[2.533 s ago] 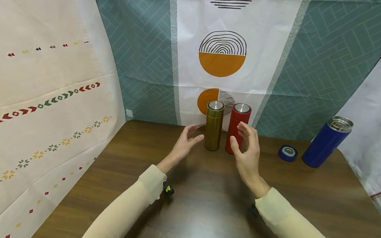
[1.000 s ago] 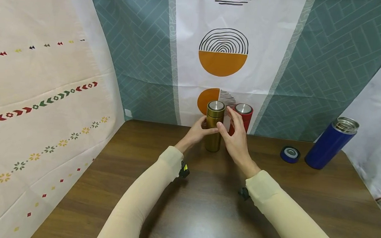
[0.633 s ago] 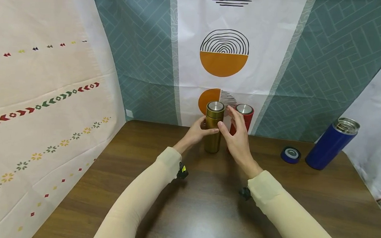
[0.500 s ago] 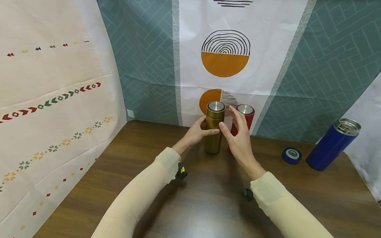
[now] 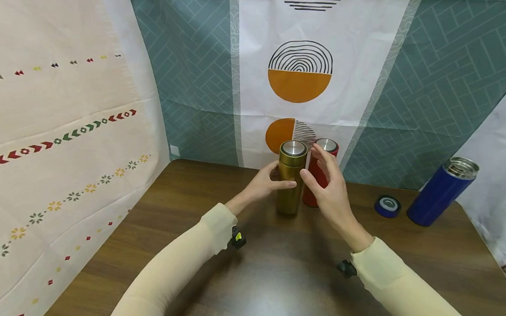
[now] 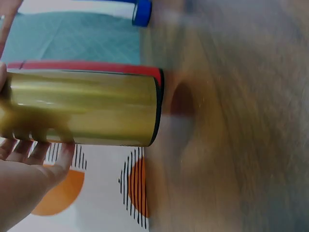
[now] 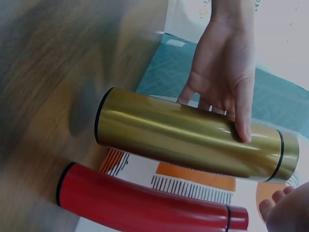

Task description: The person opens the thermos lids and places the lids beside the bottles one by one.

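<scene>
The left hand point(image 5: 263, 184) grips the gold bottle point(image 5: 289, 196) from its left side, thumb across the front and fingers behind. In the right wrist view the gold bottle point(image 7: 183, 135) stands off the wooden surface, held by the left hand point(image 7: 224, 72). The right hand point(image 5: 333, 192) is just right of the gold bottle, thumb and fingers spread and bent; whether its thumb tip touches the bottle is unclear. Behind it the red bottle point(image 5: 314, 181) stands upright, partly hidden by that hand. In the left wrist view the gold bottle point(image 6: 87, 108) overlaps the red bottle point(image 6: 96, 66).
On the table point(image 5: 262, 284), at the right, an uncapped blue bottle point(image 5: 437, 196) stands, with a blue lid point(image 5: 387, 206) beside it. A patterned cloth point(image 5: 197, 77) hangs along the table's back edge, with another cloth point(image 5: 62, 141) at the left.
The gold bottle, in the left hand, has lifted and come nearer and slightly right. The right hand has shifted right and toward the camera. Earlier, the left hand closed round the gold bottle.
</scene>
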Action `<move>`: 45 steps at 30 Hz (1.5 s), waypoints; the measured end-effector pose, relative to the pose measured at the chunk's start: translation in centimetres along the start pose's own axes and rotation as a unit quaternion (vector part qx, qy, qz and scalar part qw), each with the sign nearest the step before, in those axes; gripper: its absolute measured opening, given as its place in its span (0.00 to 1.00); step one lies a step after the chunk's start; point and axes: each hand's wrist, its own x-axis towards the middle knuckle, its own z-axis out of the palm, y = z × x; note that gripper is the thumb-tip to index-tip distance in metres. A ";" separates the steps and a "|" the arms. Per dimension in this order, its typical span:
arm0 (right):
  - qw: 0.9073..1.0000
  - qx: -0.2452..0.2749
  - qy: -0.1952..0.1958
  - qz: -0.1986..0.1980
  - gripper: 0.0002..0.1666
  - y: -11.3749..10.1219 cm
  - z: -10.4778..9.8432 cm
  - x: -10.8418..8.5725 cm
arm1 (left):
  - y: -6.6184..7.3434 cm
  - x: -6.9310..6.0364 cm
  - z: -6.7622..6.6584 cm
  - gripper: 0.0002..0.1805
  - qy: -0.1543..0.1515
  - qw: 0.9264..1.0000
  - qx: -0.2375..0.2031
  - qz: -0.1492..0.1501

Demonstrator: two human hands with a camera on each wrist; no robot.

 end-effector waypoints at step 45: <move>0.989 0.019 -0.110 0.094 0.39 -0.6 -3.2 -5.5 | 0.9 -5.9 4.3 0.39 -0.165 0.986 -0.022 0.009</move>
